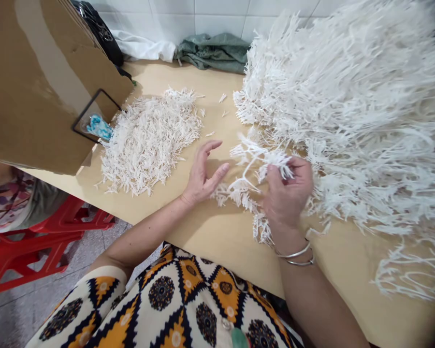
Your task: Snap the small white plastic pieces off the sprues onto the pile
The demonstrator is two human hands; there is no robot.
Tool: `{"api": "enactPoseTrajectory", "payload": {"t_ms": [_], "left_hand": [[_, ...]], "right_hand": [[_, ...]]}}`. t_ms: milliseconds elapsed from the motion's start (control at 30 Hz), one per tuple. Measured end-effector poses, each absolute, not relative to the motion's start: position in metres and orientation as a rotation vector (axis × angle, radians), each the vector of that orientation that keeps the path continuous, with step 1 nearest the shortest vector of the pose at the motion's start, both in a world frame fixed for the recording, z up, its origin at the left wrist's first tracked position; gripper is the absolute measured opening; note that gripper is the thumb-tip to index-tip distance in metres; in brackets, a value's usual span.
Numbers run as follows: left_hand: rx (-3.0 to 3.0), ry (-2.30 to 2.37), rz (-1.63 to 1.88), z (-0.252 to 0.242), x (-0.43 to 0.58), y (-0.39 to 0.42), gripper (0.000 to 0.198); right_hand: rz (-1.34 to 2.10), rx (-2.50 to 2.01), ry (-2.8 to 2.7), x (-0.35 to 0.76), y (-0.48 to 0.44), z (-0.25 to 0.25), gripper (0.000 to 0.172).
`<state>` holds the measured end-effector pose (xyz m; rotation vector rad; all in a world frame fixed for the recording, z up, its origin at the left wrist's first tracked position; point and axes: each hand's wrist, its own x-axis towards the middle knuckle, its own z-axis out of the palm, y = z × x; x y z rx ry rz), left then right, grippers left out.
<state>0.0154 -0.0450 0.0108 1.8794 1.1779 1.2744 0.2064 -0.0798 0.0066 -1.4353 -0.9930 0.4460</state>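
My right hand (pixel 288 191) is closed, pinching a bunch of white branching strands (pixel 252 154) between thumb and fingers. Just left of it, my left hand (pixel 206 176) is held over the table with thumb and fingers apart and nothing between them. More white bits (pixel 241 199) lie on the table below and between the hands. A loose pile of short white pieces (pixel 152 137) spreads out beyond my left hand. To the right rises a large heap of long white branching strands (pixel 358 106), close to my right hand.
A big cardboard box (pixel 39 96) stands at the left table edge, a black wire frame (pixel 94 116) and a blue-and-white item (pixel 99 126) beside it. Green cloth (pixel 213 50) and white cloth (pixel 145 46) lie along the tiled wall. Red stools (pixel 32 249) and a seated person are left.
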Motion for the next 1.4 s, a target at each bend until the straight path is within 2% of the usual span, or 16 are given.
{"api": "enactPoseTrajectory", "payload": {"t_ms": [133, 233, 300, 400, 500, 633, 700, 767, 833, 867, 967, 1033, 1167, 1200, 1300, 1400], "left_hand": [[1.751, 0.956, 1.185, 0.008, 0.016, -0.045, 0.056], [1.569, 0.673, 1.049, 0.009, 0.016, -0.047, 0.074], [1.427, 0.652, 0.99, 0.01, 0.016, -0.048, 0.081], [1.151, 0.682, 0.978, 0.012, 0.017, -0.045, 0.062], [0.907, 0.631, 1.052, 0.013, 0.017, -0.04, 0.044], [0.703, 0.547, 1.11, 0.02, 0.013, -0.035, 0.038], [0.664, 0.485, 1.082, 0.024, 0.011, -0.035, 0.037], [0.654, 0.422, 1.026, 0.026, 0.011, -0.037, 0.037], [0.661, 0.369, 0.961, 0.026, 0.012, -0.038, 0.037], [0.675, 0.353, 0.937, 0.025, 0.013, -0.039, 0.036], [0.82, 0.41, 0.929, 0.015, 0.014, -0.036, 0.036], [1.02, 0.573, 0.955, 0.005, 0.014, -0.034, 0.041], [1.417, 0.905, 0.995, -0.009, 0.013, -0.031, 0.04], [1.485, 0.943, 1.015, -0.009, 0.012, -0.031, 0.037], [1.564, 0.982, 1.055, -0.007, 0.01, -0.031, 0.033], [1.529, 0.987, 1.065, -0.006, 0.011, -0.03, 0.035]], "right_hand": [[0.101, -1.368, -1.219, 0.202, -0.09, 0.023, 0.022], [0.067, -1.262, -1.813, 0.192, -0.095, 0.021, 0.032], [0.088, -1.126, -2.084, 0.186, -0.096, 0.018, 0.039], [0.057, -0.994, -2.146, 0.184, -0.097, 0.022, 0.039], [-0.008, -1.09, -2.059, 0.191, -0.102, 0.035, 0.041], [0.018, -1.443, -2.18, 0.206, -0.116, 0.034, 0.078], [0.069, -1.52, -2.248, 0.215, -0.123, 0.026, 0.068], [0.021, -1.582, -2.225, 0.226, -0.128, 0.022, 0.041], [-0.143, -1.616, -2.151, 0.24, -0.13, 0.026, 0.023], [-0.252, -1.615, -2.093, 0.248, -0.129, 0.03, 0.021], [-0.619, -1.554, -1.816, 0.266, -0.126, 0.042, 0.034], [-0.709, -1.503, -1.868, 0.269, -0.127, 0.043, 0.041], [-0.355, -1.602, -2.369, 0.252, -0.151, 0.038, 0.029], [-0.291, -1.638, -2.423, 0.246, -0.159, 0.041, 0.033], [-0.12, -1.635, -2.436, 0.231, -0.176, 0.067, 0.037], [-0.039, -1.502, -2.272, 0.216, -0.161, 0.098, 0.032]]}}
